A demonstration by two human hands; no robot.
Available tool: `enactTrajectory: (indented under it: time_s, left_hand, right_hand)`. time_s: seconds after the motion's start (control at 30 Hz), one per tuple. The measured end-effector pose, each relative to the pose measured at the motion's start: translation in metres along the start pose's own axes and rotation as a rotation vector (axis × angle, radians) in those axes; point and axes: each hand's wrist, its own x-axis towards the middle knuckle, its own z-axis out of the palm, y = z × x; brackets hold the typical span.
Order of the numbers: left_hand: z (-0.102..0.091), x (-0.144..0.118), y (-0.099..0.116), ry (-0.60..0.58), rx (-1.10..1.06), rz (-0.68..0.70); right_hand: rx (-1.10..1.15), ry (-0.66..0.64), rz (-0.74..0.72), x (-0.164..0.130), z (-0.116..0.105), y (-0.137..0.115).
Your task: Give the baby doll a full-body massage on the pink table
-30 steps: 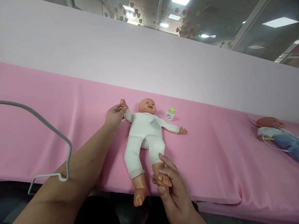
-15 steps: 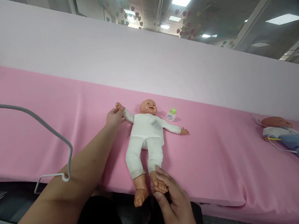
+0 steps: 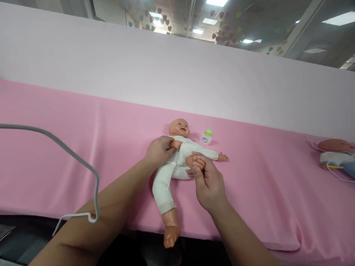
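On its back on the pink sheet lies a baby doll (image 3: pixel 164 184) in white clothes, head toward the wall. My left hand (image 3: pixel 160 151) is closed on the doll's arm near its small hand, which rests folded over the chest. The doll's foot on the right is in the grip of my right hand (image 3: pixel 212 181), raised to the belly with the knee bent. Its other leg lies straight, with the foot past the sheet's front edge. The doll's other arm stretches out to the right. Beside the head stands a small clear bottle (image 3: pixel 206 138) with a green cap.
A second doll (image 3: pixel 338 155) in blue and white, with a white cord about it, lies at the far right. A grey bent wire or tube (image 3: pixel 73 157) crosses the left foreground. Behind the pink sheet (image 3: pixel 59 142) rises a white wall (image 3: pixel 139 70) with glass above.
My left hand has brought the doll's arm from stretched out to across its chest. With my right hand, the foot has moved up from the sheet's front edge to the belly.
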Motion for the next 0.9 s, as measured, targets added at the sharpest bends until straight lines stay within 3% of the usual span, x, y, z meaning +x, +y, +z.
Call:
enactTrajectory:
  time_s: [0.17, 0.33, 0.5, 0.67, 0.77, 0.9]
  left_hand:
    - [0.003, 0.001, -0.003, 0.003, 0.012, 0.005]
    - [0.005, 0.0, -0.004, 0.045, -0.113, -0.043]
    - [0.001, 0.009, -0.025, 0.19, -0.514, -0.195]
    - [-0.009, 0.022, -0.053, 0.36, -0.883, -0.374]
    - [-0.012, 0.026, -0.059, 0.422, -0.993, -0.483]
    - [-0.01, 0.024, -0.054, 0.421, -0.943, -0.469]
  right_hand:
    - [-0.001, -0.012, -0.018, 0.015, 0.015, 0.014]
    - [0.028, -0.002, -0.064, 0.004, 0.01, 0.005]
    - [0.025, -0.059, -0.15, -0.031, -0.008, -0.018]
    - [-0.032, -0.181, -0.099, -0.084, -0.023, -0.029]
    - [-0.058, -0.222, -0.05, -0.109, -0.025, -0.024]
    - [-0.057, -0.18, -0.053, -0.122, -0.024, -0.011]
